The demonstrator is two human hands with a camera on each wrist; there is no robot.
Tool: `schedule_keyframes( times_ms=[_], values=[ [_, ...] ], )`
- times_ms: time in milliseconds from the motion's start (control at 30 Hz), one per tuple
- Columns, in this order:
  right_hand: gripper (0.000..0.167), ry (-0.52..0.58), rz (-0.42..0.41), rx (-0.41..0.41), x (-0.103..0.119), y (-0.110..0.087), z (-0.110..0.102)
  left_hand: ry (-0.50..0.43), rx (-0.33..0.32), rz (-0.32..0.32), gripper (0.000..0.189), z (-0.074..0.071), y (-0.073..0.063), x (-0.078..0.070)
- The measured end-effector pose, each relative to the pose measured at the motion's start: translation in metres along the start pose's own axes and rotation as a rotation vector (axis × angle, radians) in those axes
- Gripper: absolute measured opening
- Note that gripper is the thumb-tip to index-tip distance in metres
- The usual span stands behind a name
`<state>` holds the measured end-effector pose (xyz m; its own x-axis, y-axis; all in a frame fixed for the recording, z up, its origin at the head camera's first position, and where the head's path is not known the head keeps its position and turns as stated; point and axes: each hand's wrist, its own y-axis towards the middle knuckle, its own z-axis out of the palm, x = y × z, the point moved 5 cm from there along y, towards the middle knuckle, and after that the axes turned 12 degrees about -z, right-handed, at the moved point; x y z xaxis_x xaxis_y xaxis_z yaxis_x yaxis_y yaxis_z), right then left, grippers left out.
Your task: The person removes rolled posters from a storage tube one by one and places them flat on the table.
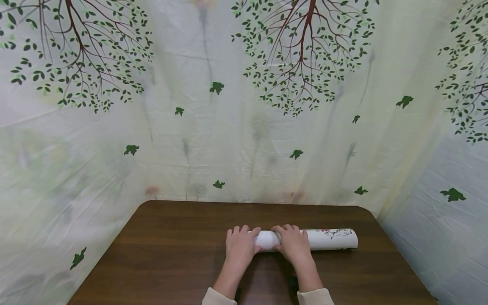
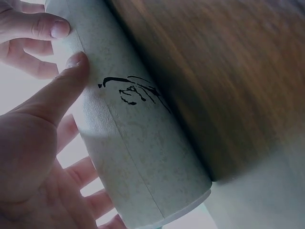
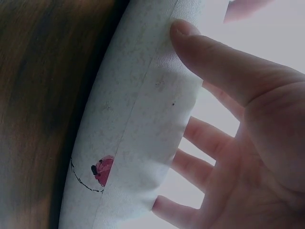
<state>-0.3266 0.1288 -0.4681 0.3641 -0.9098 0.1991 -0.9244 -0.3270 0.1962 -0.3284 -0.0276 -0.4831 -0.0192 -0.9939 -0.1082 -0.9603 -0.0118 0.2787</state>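
A white roll of textured, wallpaper-like material (image 1: 331,240) lies crosswise on the table, printed with dark branches and a red flower. My left hand (image 1: 240,245) grips its left part, thumb on the near side and fingers over the far side. Just to the right, my right hand (image 1: 294,245) holds the middle of the roll the same way. In the left wrist view a long straight edge line runs along the roll (image 2: 128,138), beside a black branch print. The right wrist view shows my thumb against the roll (image 3: 133,109), with the red print lower down.
The roll lies on a brown wooden table (image 1: 171,241), towards its far side. Behind and beside the table hangs pale cloth (image 1: 244,148) printed with trees and green leaves. The roll's right end reaches towards the table's right edge.
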Motion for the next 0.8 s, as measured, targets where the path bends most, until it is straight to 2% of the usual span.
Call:
schedule_keyframes(
  times_ms=[167,467,800],
  values=[
    [0.052,-0.006,-0.01,0.007,0.0,0.0,0.0,-0.075,0.003,-0.013,0.06,-0.001,0.001,0.004],
    [0.05,0.006,0.007,-0.021,-0.008,-0.001,-0.001,-0.157,-0.049,-0.055,0.061,-0.008,0.007,0.019],
    [0.049,0.016,0.032,-0.052,-0.022,-0.005,-0.002,-0.318,-0.006,-0.161,0.062,-0.012,0.014,0.048]
  ],
)
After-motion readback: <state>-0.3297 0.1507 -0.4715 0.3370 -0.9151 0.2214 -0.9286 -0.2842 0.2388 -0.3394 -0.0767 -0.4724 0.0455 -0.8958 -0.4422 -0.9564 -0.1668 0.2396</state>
